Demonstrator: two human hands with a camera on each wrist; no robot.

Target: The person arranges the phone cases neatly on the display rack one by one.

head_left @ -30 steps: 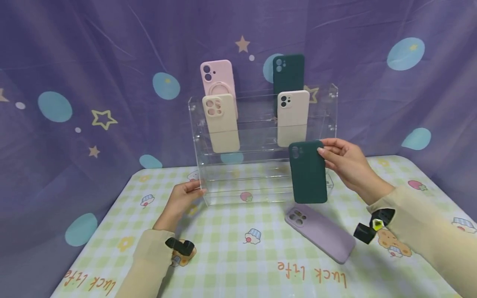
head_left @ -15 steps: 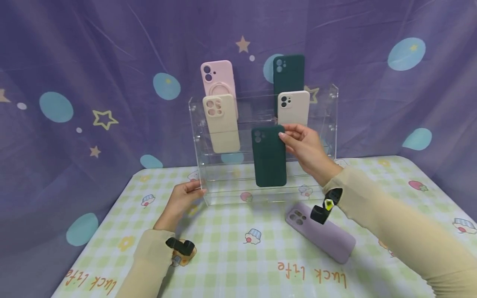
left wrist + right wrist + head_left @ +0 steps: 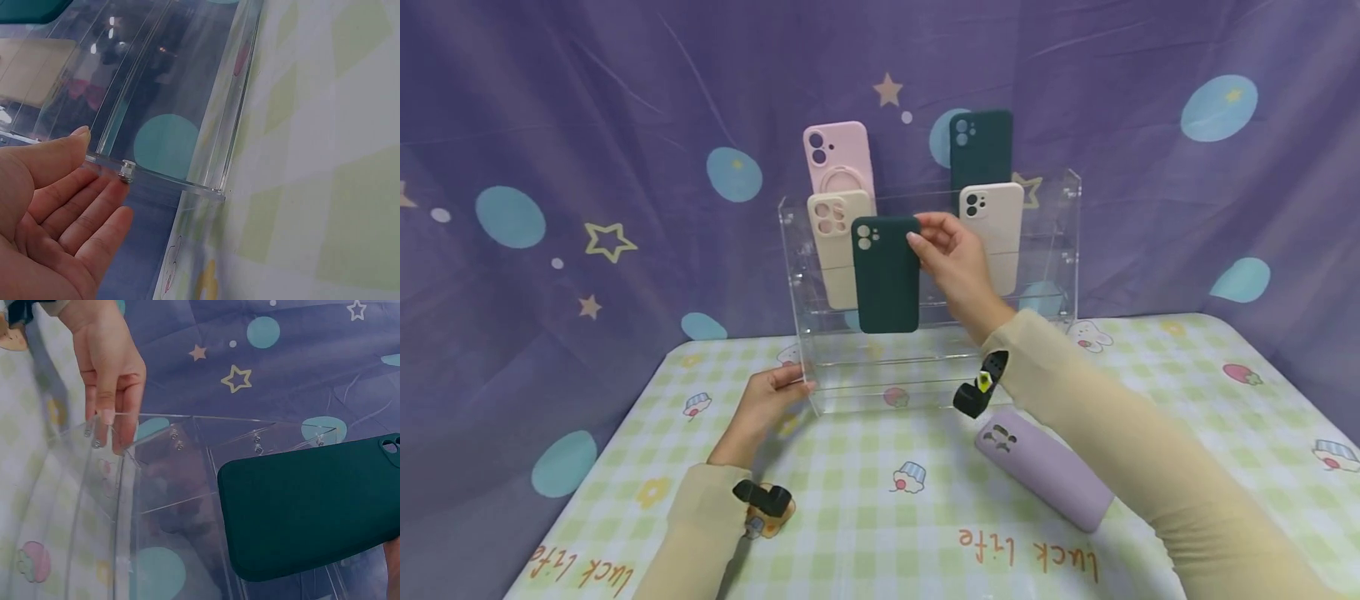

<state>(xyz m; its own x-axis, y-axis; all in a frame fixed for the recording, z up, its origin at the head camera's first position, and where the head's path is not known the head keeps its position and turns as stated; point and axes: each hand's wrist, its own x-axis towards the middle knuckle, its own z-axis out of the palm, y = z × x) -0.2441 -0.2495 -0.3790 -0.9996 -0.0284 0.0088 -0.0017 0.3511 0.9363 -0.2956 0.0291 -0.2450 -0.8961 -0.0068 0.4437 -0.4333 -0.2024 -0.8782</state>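
My right hand (image 3: 961, 268) pinches a dark green phone case (image 3: 887, 283) by its upper right edge. The case hangs upright in front of the clear acrylic stand (image 3: 940, 365), covering part of a cream phone case (image 3: 835, 267). In the right wrist view, the green case (image 3: 306, 506) shows its flat back, and only a bit of the holding hand appears at the right border. My left hand (image 3: 766, 408) grips the stand's left side panel near the bottom. In the left wrist view, the thumb and fingers of that hand (image 3: 62, 212) lie on either side of the panel's edge.
On the stand's upper tiers lean a pink phone case (image 3: 841, 150), a second green case (image 3: 983, 150) and a white case (image 3: 992, 217). A lilac phone case (image 3: 1052, 475) lies on the checkered tablecloth (image 3: 850, 533), partly beneath my right forearm. A purple curtain (image 3: 625, 125) hangs behind.
My right hand has carried the green phone case left and upward, from the stand's right side to in front of the cream case. My left hand has stayed at the stand's side.
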